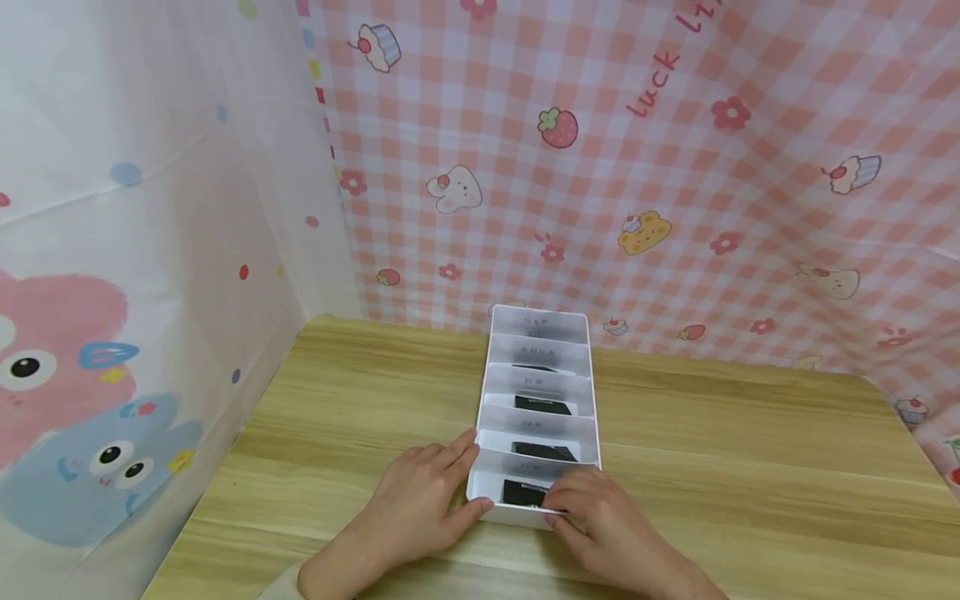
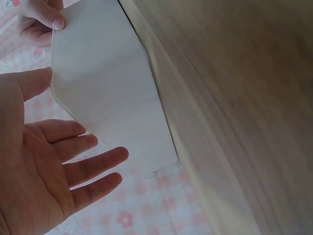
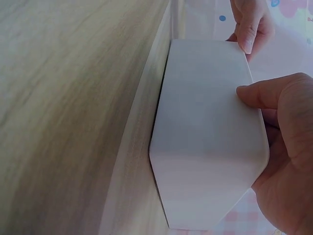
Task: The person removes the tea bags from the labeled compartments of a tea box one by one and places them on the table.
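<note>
A long white divided box [image 1: 597, 417] stands on the table, its frosted dividers marked with small dark characters. Flat black pieces lie in several of its compartments; one black piece [image 1: 522, 492] is in the nearest compartment. My left hand [image 1: 420, 492] is at the box's near left corner, fingers extended along the side and thumb at the front rim. My right hand [image 1: 607, 521] reaches over the near right corner. Its curled fingers go into the nearest compartment beside the black piece, while the thumb [image 3: 259, 94] presses the outer front wall. The right fingertips are hidden inside the box.
The box stands on a wood-grain table [image 1: 360, 392], its far end close to a pink checked cloth [image 1: 480, 125] hanging behind. A white cloth with cartoon figures [image 1: 97, 250] hangs along the left side. Bare tabletop shows on both sides of the box.
</note>
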`<action>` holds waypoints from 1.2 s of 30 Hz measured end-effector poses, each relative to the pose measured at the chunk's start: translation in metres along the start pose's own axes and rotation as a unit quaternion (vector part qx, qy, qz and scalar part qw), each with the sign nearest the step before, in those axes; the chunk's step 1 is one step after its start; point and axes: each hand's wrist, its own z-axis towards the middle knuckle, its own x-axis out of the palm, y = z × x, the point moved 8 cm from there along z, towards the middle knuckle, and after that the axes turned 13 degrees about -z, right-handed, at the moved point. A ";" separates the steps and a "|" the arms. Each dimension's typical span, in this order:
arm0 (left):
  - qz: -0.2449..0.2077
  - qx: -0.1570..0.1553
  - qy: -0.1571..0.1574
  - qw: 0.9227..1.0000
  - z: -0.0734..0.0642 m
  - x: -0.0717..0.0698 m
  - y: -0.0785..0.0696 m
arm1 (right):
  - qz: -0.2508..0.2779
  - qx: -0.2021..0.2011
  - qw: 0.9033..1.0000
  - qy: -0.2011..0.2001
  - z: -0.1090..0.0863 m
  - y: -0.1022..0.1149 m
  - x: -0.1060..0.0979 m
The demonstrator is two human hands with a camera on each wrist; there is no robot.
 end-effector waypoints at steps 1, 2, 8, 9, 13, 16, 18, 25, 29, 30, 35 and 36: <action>0.001 0.000 -0.001 1.000 0.000 0.000 0.000 | 0.006 0.001 1.000 -0.004 0.000 0.000 -0.001; 0.001 0.000 -0.002 1.000 0.000 0.000 0.000 | 0.011 0.001 1.000 -0.007 0.000 -0.001 -0.002; 0.003 -0.001 -0.004 1.000 0.000 0.000 -0.001 | 0.040 0.011 0.999 -0.014 0.000 -0.002 -0.006; 0.004 -0.003 -0.003 1.000 0.000 0.000 -0.001 | 0.046 0.013 0.999 -0.014 0.000 -0.003 -0.007; 0.002 -0.007 0.003 1.000 0.000 0.001 0.000 | 0.069 0.021 0.997 -0.016 0.001 -0.003 -0.011; 0.001 -0.009 0.005 1.000 0.000 0.002 0.000 | 0.081 0.027 0.996 -0.016 0.002 -0.003 -0.012; 0.000 -0.010 0.005 1.000 0.000 0.002 0.000 | 0.084 0.036 0.996 -0.012 0.003 -0.003 -0.013; 0.004 -0.008 0.002 1.000 -0.001 0.003 0.001 | 0.072 0.061 0.995 -0.021 0.005 -0.007 -0.020; 0.004 -0.005 -0.001 1.000 -0.001 0.003 0.001 | 0.060 0.052 0.996 -0.035 0.007 -0.009 -0.026; 0.003 -0.005 0.000 1.000 -0.001 0.003 0.001 | 0.057 0.052 0.996 -0.036 0.008 -0.009 -0.027; 0.000 -0.008 0.006 1.000 -0.001 0.003 0.001 | 0.042 0.063 0.996 -0.039 0.012 -0.015 -0.035; 0.000 -0.009 0.008 1.000 -0.001 0.003 0.001 | 0.037 0.071 0.996 -0.038 0.013 -0.017 -0.037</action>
